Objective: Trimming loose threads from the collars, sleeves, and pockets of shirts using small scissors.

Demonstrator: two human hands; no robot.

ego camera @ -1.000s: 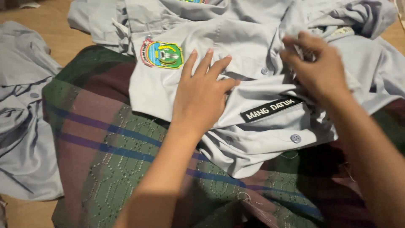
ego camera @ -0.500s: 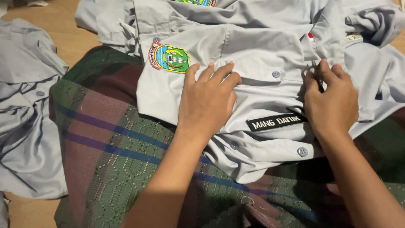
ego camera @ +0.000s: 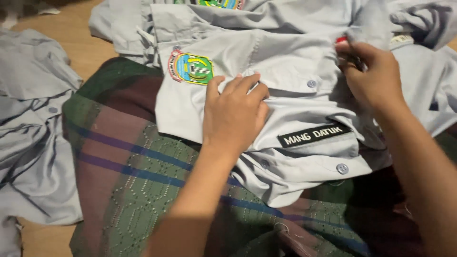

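Head view: left hand [ego camera: 234,114] lies flat, fingers spread, on the grey shirt [ego camera: 290,71] draped over the green cloth [ego camera: 138,190]; right hand [ego camera: 371,76] pinches the shirt's fabric toward its far right edge, nearer the collar.

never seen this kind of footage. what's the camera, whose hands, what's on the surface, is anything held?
There is one view, from a camera worn on a person's head, looking down at their own two bare hands. No machine is involved.

On the surface lies a grey uniform shirt with a colourful sleeve badge, a black name strip and small buttons. It rests on a green and maroon plaid cloth. More grey garments lie at the left, over a wooden floor.

The left hand lies flat on the shirt, pressing it down. The right hand pinches the shirt's fabric near its upper edge. Nothing is lifted off the surface.
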